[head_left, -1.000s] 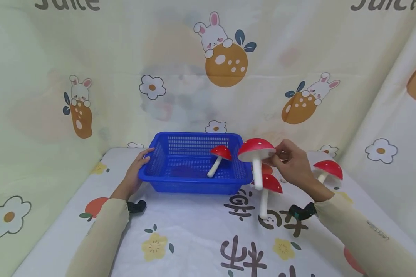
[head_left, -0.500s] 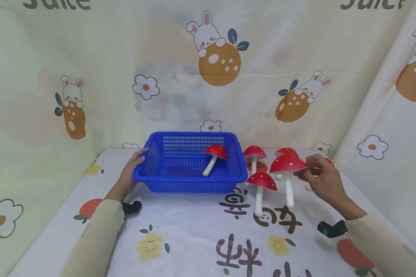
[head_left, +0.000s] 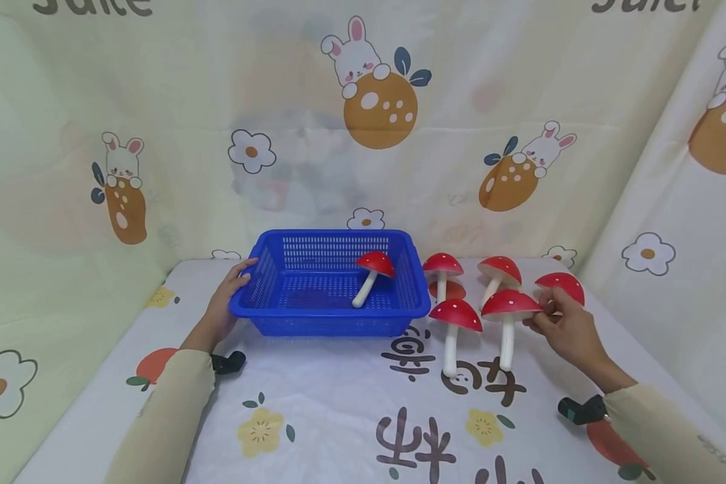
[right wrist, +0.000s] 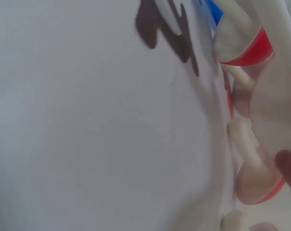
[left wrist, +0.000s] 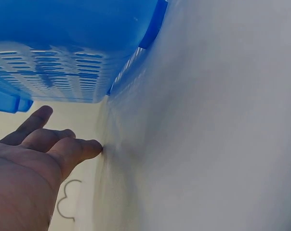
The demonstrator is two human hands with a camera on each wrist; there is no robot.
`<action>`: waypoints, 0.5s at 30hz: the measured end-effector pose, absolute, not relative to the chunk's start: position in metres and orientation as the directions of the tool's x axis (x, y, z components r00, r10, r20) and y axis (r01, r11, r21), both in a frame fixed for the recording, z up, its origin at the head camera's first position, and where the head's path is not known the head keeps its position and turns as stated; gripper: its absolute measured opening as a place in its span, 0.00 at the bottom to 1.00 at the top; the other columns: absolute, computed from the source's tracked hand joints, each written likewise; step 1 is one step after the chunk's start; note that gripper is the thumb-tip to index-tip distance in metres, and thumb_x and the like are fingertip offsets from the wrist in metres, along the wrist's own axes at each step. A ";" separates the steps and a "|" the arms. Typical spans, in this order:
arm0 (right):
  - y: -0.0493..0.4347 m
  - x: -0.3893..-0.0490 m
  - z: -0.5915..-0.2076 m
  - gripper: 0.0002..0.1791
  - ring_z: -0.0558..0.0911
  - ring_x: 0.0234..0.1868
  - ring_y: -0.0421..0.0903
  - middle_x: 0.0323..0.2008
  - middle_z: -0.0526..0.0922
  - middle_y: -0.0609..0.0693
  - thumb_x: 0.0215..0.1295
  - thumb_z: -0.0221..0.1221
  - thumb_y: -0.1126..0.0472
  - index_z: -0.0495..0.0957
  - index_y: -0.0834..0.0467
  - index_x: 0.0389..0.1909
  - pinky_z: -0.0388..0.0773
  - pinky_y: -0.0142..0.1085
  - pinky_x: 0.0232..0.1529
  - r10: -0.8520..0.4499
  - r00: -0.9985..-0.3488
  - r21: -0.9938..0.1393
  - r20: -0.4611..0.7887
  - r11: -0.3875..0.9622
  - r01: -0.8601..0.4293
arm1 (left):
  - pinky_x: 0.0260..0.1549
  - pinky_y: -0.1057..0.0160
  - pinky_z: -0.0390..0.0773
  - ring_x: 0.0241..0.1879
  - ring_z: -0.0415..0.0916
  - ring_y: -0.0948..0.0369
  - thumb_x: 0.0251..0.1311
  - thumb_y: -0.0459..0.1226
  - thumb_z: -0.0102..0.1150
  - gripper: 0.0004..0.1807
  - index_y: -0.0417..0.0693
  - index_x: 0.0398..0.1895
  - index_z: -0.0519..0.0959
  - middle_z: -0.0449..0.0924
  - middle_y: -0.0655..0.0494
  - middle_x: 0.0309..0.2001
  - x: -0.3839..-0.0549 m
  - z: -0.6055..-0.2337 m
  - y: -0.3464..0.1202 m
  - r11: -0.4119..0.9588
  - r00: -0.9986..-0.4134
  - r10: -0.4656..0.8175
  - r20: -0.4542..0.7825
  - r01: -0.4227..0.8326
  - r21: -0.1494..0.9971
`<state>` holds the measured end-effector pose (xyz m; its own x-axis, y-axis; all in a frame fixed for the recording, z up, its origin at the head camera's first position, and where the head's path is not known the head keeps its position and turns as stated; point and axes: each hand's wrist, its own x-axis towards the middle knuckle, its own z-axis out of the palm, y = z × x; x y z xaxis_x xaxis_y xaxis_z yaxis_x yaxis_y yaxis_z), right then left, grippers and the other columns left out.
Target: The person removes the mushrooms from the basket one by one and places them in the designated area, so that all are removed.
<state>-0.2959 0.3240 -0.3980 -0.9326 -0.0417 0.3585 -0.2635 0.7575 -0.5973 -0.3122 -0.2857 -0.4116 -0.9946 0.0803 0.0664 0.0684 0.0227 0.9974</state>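
My right hand [head_left: 567, 329] pinches the cap edge of a toy mushroom [head_left: 507, 336], red with white dots on a white stem. In the right wrist view a fingertip [right wrist: 289, 166] lies against the pale underside of its cap [right wrist: 275, 110]. Beside it stands another toy mushroom [head_left: 452, 343], with more behind: one near the basket [head_left: 442, 267], one tilted [head_left: 499, 270] and one partly hidden by my hand [head_left: 561, 286]. My left hand [head_left: 220, 306] is at the left end of the blue basket [head_left: 329, 325], fingers [left wrist: 80, 149] extended. One mushroom [head_left: 373, 274] leans inside the basket.
A white patterned cloth [head_left: 314, 403] covers the table. Behind it hangs a cream curtain [head_left: 187, 101] with rabbit prints, and another curtain side [head_left: 659, 302] closes off the right.
My right hand has carried the mushroom from beside the basket's right end rightward, then lowered it next to the front mushroom. The left hand stays at the basket; the view has shifted slightly.
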 end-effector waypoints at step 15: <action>0.324 -0.295 -0.411 0.10 0.86 0.36 0.56 0.36 0.79 0.60 0.63 0.61 0.66 0.68 0.61 0.33 0.79 0.25 0.26 -0.030 -0.963 -0.565 0.267 0.805 -0.182 | 0.67 0.35 0.60 0.75 0.50 0.39 0.75 0.53 0.35 0.29 0.68 0.77 0.52 0.42 0.48 0.79 -0.311 -0.410 -0.285 0.043 -0.996 0.069 0.058 0.061 0.997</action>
<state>-0.2948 0.3243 -0.4110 -0.9633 -0.0304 0.2665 -0.1817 0.8047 -0.5651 -0.3111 -0.2845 -0.4099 -0.9959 0.0694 0.0576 0.0606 0.0425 0.9973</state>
